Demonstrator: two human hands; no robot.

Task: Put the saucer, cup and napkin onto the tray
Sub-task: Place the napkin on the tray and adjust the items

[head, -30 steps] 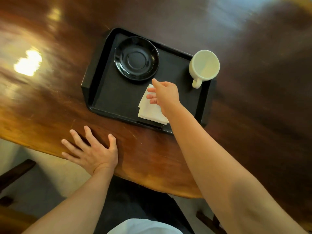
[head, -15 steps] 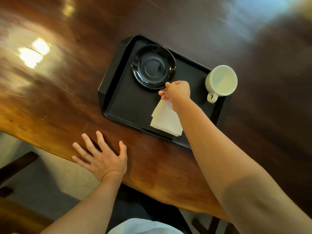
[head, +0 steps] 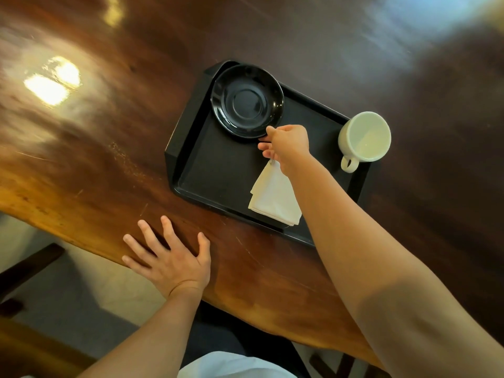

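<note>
- Your right hand point(head: 286, 145) is now pinching the white napkin point(head: 274, 196) by its corner, having lifted it over the black tray point(head: 191, 159).
- Your left hand point(head: 171, 257) is staying open, flat on the desk point(head: 95, 159).
- Napkin placement is looking nearly finished.

dim warm light | glare on table point(head: 51, 85) | blurred, warped edges

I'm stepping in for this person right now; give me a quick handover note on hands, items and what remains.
Left hand: flat and open on the table, holding nothing.
Right hand: over the tray, pinching the napkin by its top corner.
Saucer: on the tray's far left corner.
Cup: at the tray's right edge.
Left: release the napkin on the tray.
</note>
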